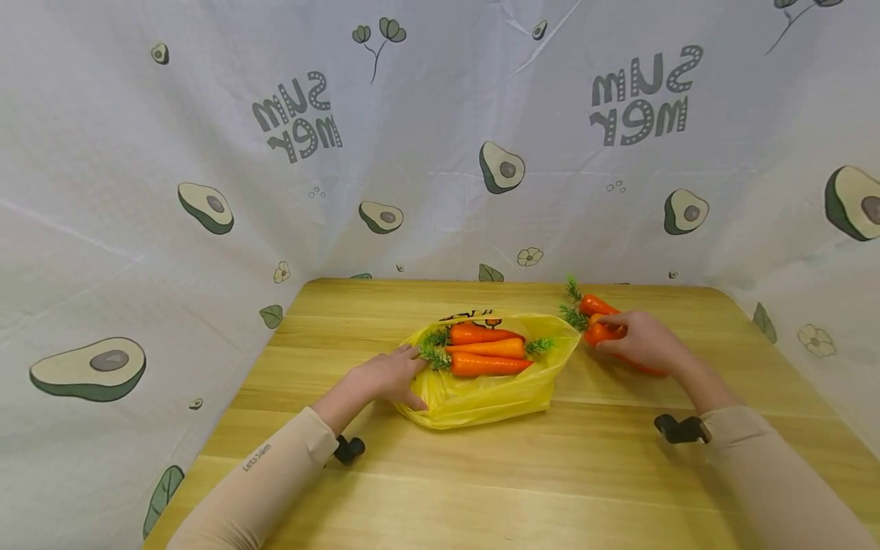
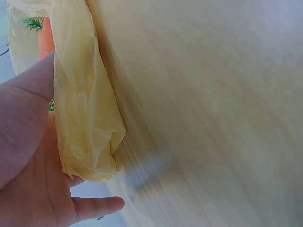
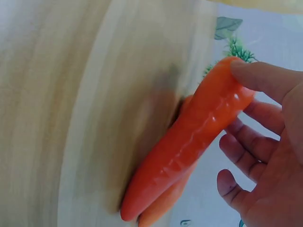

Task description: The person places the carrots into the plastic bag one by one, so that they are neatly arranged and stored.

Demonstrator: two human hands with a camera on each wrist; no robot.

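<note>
In the head view, a yellow plastic bag [image 1: 474, 412] lies with its mouth toward me, and three orange carrots [image 1: 491, 365] with green tops sit in it. My left hand [image 1: 388, 376] is at the bag's left side, fingers spread against the mouth. In the left wrist view the yellow film [image 2: 87, 99] covers part of the thumb and fingers, while the little finger sticks out straight. To the bag's right, my right hand [image 1: 645, 341] pinches a red-orange carrot [image 3: 189, 130] near its thick end, between thumb and index finger. Another carrot [image 3: 163, 204] lies partly hidden behind it.
One more carrot [image 1: 596, 305] shows just beyond the right hand, near the back of the wooden table [image 1: 440, 489]. A white curtain [image 1: 426, 137] printed with avocados hangs behind and beside the table. Black wrist mounts [image 1: 681, 429] stick out from both sleeves.
</note>
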